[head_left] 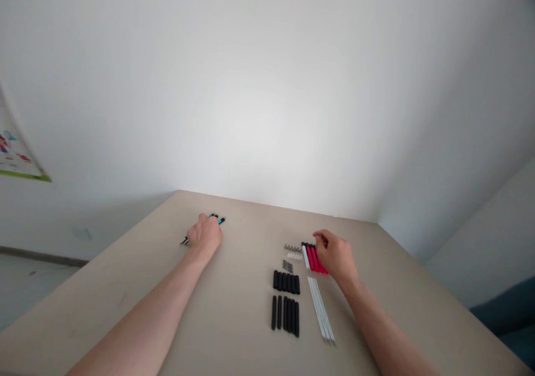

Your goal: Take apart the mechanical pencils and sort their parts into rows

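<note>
My left hand (pixel 204 231) rests at the back left of the table, fingers curled down over a few pens (pixel 221 220). Dark and light-blue pen ends stick out beyond the fingers, and metal tips show on the near side. The palm hides the rest. My right hand (pixel 336 253) hovers at a row of red pen barrels (pixel 312 258) with black ends, a white barrel (pixel 305 257) at its left. Thumb and forefinger are bent together near the barrels' far ends. Whatever they may hold is too small or hidden to make out.
Beside the barrels lie small springs (pixel 292 248), clear small parts (pixel 295 256) and grey small parts (pixel 287 265). Nearer are short black grips (pixel 286 282), longer black tubes (pixel 291 316) and white refills (pixel 321 310). A wall (pixel 267 114) borders the table's back edge.
</note>
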Demonstrator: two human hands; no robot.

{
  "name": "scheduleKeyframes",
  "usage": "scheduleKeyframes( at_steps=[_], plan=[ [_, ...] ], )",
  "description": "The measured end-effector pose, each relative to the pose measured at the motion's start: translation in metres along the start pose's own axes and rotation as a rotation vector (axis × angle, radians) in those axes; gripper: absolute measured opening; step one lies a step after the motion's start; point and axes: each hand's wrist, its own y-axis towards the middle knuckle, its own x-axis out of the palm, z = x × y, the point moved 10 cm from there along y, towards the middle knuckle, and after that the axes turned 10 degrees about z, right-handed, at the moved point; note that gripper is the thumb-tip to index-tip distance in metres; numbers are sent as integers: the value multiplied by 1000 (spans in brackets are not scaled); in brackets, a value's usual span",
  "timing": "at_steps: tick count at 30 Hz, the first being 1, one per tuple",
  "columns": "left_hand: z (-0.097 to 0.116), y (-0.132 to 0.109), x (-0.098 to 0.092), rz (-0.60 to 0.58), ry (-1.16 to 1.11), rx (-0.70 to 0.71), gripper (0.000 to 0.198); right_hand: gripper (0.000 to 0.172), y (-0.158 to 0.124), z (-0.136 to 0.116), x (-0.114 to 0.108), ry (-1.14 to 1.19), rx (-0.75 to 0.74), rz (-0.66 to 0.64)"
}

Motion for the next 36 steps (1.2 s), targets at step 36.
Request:
scheduleKeyframes(
  at_steps=[36],
  plan=[
    [127, -87, -48, 42, -598, 864, 19, 40, -35, -103, 8, 359, -306, -204]
  ],
)
